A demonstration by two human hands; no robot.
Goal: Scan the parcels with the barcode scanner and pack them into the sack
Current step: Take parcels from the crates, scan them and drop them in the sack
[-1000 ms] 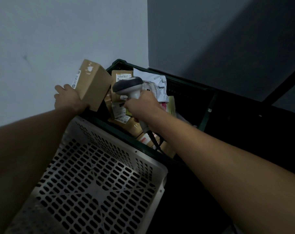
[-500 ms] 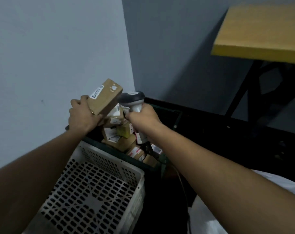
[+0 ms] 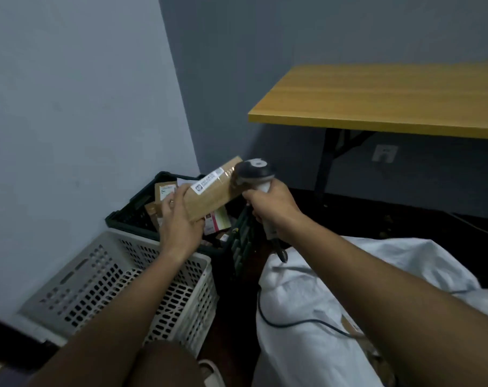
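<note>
A dark green slatted plastic crate (image 3: 131,216) in the corner held a jumble of small brown cardboard parcels (image 3: 164,192); a pale grey perforated plastic basket (image 3: 97,283) stood in front of it, and a white woven sack (image 3: 315,308) lay to the right, seemingly with a parcel inside. A yellow wooden table (image 3: 391,99) stood against grey walls. The left hand (image 3: 178,219) gripped a long brown cardboard box (image 3: 213,191) above the crate; the right hand (image 3: 270,209) had its fingers wrapped round a grey-and-white corded barcode scanner (image 3: 255,174), whose head sat at the box's end.
</note>
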